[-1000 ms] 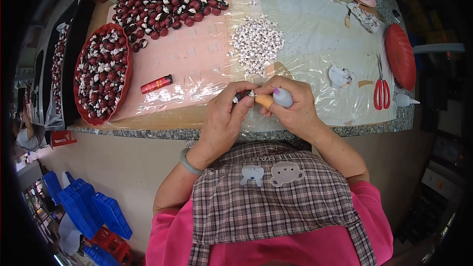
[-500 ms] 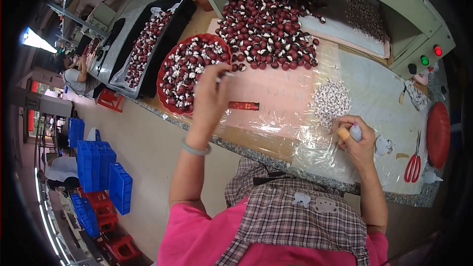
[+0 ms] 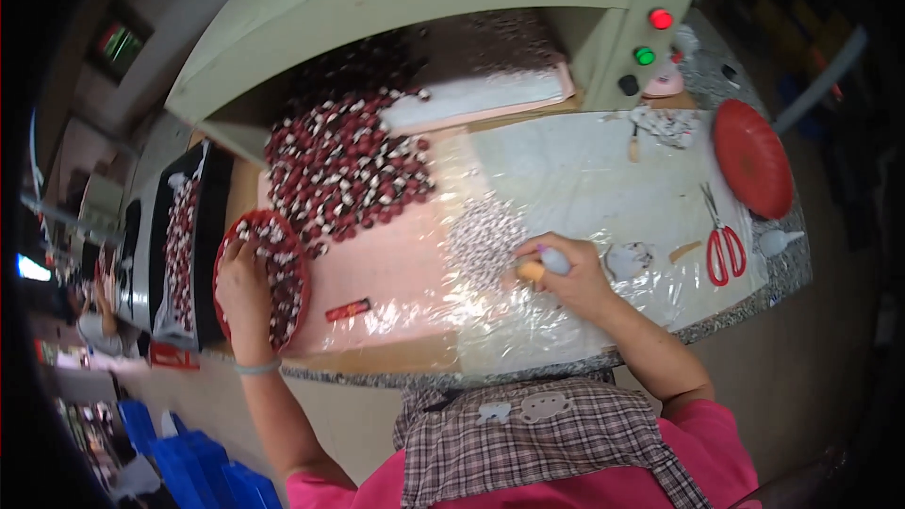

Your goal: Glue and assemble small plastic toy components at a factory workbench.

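Left hand (image 3: 247,287) was stretched out to the red round tray (image 3: 264,275) at the tabletop's (image 3: 566,179) left edge, fingers resting on the small dark-red-and-white pieces (image 3: 283,273) inside it; couldn't tell whether it had pinched one. Right hand (image 3: 570,273) was clenched around a small pale blue bottle (image 3: 554,259) with an orange tip, held over the clear plastic sheet (image 3: 584,170), just right of the small white-grey pile (image 3: 483,236). Big heap of dark-red pieces (image 3: 344,165) sat further back, in front of the green machine housing (image 3: 424,0). Red-handled scissors (image 3: 721,240) and a red lid (image 3: 751,158) lay well off to the right. A small red flat pack (image 3: 348,309) lay between tray and white-grey pile.
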A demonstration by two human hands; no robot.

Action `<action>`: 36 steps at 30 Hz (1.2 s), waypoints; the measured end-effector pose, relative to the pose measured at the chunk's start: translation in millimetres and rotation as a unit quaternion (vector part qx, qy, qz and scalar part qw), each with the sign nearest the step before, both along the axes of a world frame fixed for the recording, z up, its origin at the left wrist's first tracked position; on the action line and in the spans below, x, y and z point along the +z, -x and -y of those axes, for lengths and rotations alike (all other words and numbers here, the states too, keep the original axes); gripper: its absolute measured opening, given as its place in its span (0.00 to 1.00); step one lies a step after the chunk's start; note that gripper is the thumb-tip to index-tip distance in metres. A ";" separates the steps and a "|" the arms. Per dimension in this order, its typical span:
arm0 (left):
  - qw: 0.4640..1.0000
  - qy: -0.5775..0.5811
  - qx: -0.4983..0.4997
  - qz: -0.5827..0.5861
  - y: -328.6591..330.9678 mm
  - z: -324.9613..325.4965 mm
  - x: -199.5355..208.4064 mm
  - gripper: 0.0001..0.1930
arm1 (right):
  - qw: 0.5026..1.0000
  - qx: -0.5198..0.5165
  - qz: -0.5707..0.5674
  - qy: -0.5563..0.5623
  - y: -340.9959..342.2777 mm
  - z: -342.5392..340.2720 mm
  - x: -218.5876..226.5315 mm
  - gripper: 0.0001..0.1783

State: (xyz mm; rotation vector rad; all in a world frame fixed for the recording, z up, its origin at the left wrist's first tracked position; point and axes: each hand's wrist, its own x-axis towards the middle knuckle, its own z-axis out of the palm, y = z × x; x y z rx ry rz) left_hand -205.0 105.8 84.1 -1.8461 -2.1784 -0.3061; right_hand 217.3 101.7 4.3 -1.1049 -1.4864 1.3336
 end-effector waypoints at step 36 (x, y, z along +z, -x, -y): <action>0.844 -0.200 -0.494 0.064 -360.1 -441.5 -141.6 0.11 | 0.987 0.066 0.029 -0.141 -26.8 -5.5 0.2 0.26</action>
